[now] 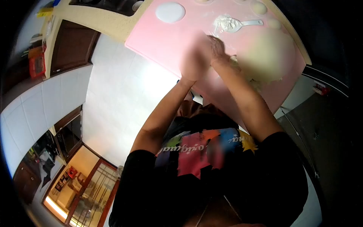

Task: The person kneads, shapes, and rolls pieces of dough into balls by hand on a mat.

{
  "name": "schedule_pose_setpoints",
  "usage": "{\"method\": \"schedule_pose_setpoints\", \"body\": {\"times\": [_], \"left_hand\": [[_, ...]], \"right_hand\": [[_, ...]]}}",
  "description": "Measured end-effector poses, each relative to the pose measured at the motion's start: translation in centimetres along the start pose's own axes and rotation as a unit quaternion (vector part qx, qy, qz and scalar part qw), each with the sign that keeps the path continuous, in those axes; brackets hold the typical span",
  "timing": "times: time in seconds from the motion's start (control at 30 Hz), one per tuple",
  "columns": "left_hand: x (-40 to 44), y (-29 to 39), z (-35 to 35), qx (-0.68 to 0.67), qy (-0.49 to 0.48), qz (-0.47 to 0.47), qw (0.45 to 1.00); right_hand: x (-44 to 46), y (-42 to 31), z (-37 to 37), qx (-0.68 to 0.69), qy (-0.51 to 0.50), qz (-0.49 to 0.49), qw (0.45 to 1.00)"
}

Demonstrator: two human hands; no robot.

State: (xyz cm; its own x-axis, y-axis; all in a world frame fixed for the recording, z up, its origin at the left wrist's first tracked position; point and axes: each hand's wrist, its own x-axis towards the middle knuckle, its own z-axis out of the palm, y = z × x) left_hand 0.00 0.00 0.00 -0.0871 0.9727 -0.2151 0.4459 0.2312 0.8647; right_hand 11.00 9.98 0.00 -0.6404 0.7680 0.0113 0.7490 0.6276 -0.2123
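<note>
My left hand [197, 56] is smeared by a blur, and its fingers cannot be made out. Pressed against it is my right hand [216, 49], its fingers curled in; whatever lies between the palms is hidden. Both hands are above a pink mat [151, 41]. Right of them rests a large pale mass that looks like dough [268, 55], partly blurred, with small scraps at its lower edge. Beyond my hands a white spoon [247, 23] lies in a heap of white flour [227, 22]. Small round dough balls [259, 8] line the far right edge.
A white round disc [170, 13] sits at the mat's far left. The mat covers a cream counter [113, 26] with a dark sink or hob at the back. White floor [113, 83] stretches left, toward wooden cupboards [73, 43] and a glazed door [92, 193].
</note>
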Motion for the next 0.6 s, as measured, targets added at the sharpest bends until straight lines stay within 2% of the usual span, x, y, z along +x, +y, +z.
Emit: {"method": "schedule_pose_setpoints", "body": {"times": [0.07, 0.1, 0.13, 0.17, 0.23, 0.27, 0.3, 0.33, 0.37, 0.4, 0.43, 0.47, 0.5, 0.57, 0.6], "left_hand": [[2.3, 1.3, -2.0, 0.043, 0.014, -0.008, 0.999], [4.0, 1.5, -4.0, 0.069, 0.031, 0.003, 0.997], [1.6, 2.3, -2.6, 0.068, 0.013, -0.050, 0.996], [0.7, 2.4, -2.4, 0.072, 0.018, -0.060, 0.995], [-1.0, 2.8, -2.1, 0.078, 0.028, -0.080, 0.993], [-2.0, 3.0, -2.5, 0.049, -0.004, -0.096, 0.994], [-3.1, 0.3, -1.1, 0.033, 0.005, -0.064, 0.997], [-4.2, -2.4, 0.3, 0.018, 0.013, -0.031, 0.999], [-4.4, -1.7, -0.5, 0.017, 0.013, -0.036, 0.999], [-4.5, -0.3, -2.1, -0.024, -0.019, -0.071, 0.997], [-4.6, 0.3, -3.3, -0.065, -0.052, -0.103, 0.991], [-3.7, -0.9, -3.5, -0.024, -0.022, -0.069, 0.997], [-1.9, 2.6, -5.6, 0.057, -0.079, -0.141, 0.985], [0.1, 2.2, -6.0, -0.008, -0.046, -0.090, 0.995], [1.3, 1.8, -6.0, -0.030, -0.034, -0.072, 0.996]], "right_hand": [[0.7, 1.0, 0.4, 0.080, 0.093, 0.003, 0.992], [5.7, -0.7, 1.0, 0.080, 0.154, -0.019, 0.985], [2.7, -1.4, 0.4, 0.305, 0.067, 0.187, 0.931], [1.9, -2.3, 0.2, 0.420, 0.046, 0.264, 0.867], [0.2, -4.0, -0.5, 0.613, 0.069, 0.428, 0.661], [-1.6, -3.9, 2.7, 0.426, 0.166, 0.335, 0.824], [-2.4, -3.6, 4.4, 0.203, 0.251, 0.217, 0.921], [-2.7, -3.2, 4.3, 0.203, 0.250, 0.217, 0.922], [-3.2, -3.0, 4.3, 0.122, 0.266, 0.152, 0.944], [-3.5, -3.0, 4.3, 0.040, 0.279, 0.084, 0.956], [-2.6, -3.2, 3.4, 0.042, 0.275, 0.083, 0.957], [-1.1, -2.7, 2.5, 0.035, 0.224, 0.057, 0.972], [0.3, -2.3, 1.9, 0.027, 0.171, 0.029, 0.985], [2.4, -1.6, 1.9, 0.022, 0.131, 0.013, 0.991], [3.6, -1.8, 1.1, 0.027, 0.049, 0.056, 0.997]]}}
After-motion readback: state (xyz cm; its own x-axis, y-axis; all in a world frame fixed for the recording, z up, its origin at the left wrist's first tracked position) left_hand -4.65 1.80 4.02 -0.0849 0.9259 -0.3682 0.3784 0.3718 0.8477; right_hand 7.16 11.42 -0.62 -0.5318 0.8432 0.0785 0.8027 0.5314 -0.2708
